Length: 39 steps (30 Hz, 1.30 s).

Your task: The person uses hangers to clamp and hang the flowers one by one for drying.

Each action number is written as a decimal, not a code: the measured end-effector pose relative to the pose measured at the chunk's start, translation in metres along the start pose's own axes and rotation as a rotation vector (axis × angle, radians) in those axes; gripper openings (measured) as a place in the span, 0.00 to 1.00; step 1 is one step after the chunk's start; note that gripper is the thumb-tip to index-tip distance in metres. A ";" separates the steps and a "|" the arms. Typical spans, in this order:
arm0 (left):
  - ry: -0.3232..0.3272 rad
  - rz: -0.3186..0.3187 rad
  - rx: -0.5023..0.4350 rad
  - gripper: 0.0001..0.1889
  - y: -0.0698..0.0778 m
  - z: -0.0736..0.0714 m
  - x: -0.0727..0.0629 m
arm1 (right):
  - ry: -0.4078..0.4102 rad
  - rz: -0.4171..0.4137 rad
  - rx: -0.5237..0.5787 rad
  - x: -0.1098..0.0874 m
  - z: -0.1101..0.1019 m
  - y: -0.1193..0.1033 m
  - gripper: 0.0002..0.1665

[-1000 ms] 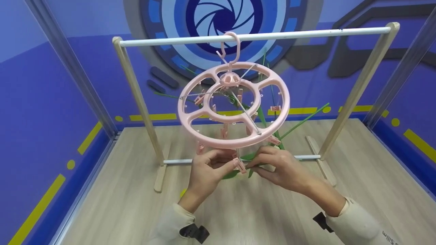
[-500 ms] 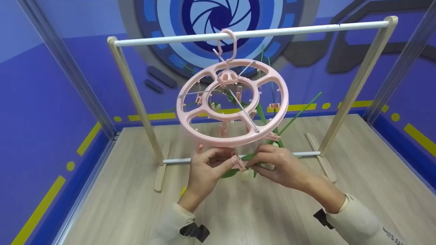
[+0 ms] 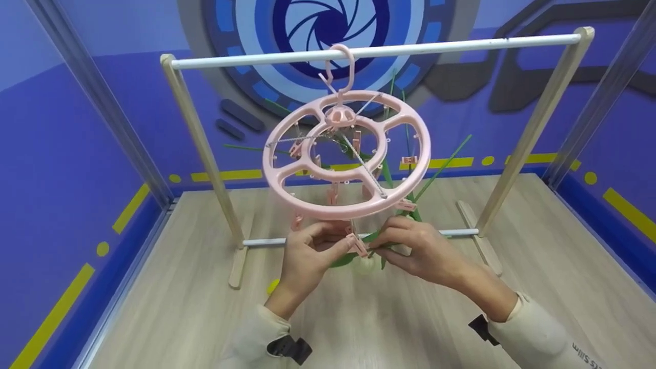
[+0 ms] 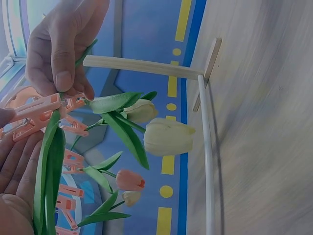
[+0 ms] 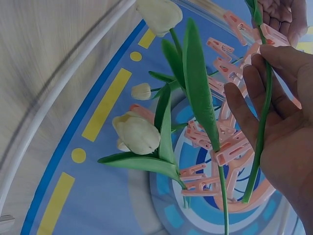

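In the head view a pink round clip hanger (image 3: pixel 287 205) hangs from a white rail. My left hand (image 3: pixel 307 261) pinches one of its pink clothespins (image 3: pixel 359 246) below the front rim. Close beside it my right hand (image 3: pixel 425 251) pinches a green flower stem (image 5: pixel 265 107), which runs across the palm in the right wrist view. Long green leaves (image 4: pixel 46 181) hang at the clothespin in the left wrist view; whether its tip grips the stem I cannot tell. A pale bloom (image 3: pixel 365 265) shows just under the clothespin. White tulips (image 4: pixel 168 137) and a pink tulip (image 4: pixel 129 180) hang from other clothespins.
A wooden-legged rack with a white top rail (image 3: pixel 435 47) stands on the wood-grain table (image 3: pixel 179 307). Its lower white bar (image 3: pixel 264 242) runs behind my hands. A small yellow thing (image 3: pixel 273 286) lies by my left wrist. Blue patterned walls (image 3: pixel 77 154) enclose the back and sides.
Both hands keep their grips at the clothespin and stem, with hardly any movement. A pale bloom has come into view under the clothespin. The hanger sits slightly further left and higher in the view.
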State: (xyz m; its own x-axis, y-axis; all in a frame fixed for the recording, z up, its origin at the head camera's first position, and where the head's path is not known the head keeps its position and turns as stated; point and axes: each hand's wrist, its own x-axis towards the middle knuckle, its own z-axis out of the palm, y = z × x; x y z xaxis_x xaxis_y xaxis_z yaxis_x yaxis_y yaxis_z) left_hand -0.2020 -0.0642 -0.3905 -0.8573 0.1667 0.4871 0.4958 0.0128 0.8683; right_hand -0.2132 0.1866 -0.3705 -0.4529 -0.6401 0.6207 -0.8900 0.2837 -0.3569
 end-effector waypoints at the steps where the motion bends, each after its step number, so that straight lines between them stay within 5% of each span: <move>1: 0.002 0.001 0.001 0.13 0.000 0.000 0.000 | 0.002 0.008 0.000 0.000 -0.001 0.000 0.18; 8: 0.006 -0.004 0.007 0.14 0.001 -0.003 0.000 | 0.049 0.028 -0.017 -0.005 -0.012 -0.003 0.20; 14: 0.006 0.014 0.046 0.15 0.004 -0.009 0.000 | 0.037 0.158 -0.022 -0.015 -0.028 -0.001 0.20; 19: 0.019 0.037 0.075 0.15 0.007 -0.018 0.003 | 0.083 0.249 -0.105 -0.028 -0.043 0.004 0.22; 26: 0.036 0.035 0.092 0.16 0.011 -0.028 0.004 | 0.171 0.271 -0.132 -0.045 -0.061 0.011 0.23; 39: 0.121 0.101 0.201 0.18 0.011 -0.060 -0.005 | 0.185 0.382 -0.204 -0.081 -0.090 0.029 0.22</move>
State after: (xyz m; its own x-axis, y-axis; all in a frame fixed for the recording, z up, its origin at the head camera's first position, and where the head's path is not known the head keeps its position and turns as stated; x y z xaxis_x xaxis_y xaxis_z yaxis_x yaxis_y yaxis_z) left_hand -0.2009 -0.1241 -0.3779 -0.8066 0.0577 0.5882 0.5866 0.1996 0.7849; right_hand -0.2069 0.3110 -0.3684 -0.7350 -0.3303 0.5922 -0.6419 0.6204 -0.4507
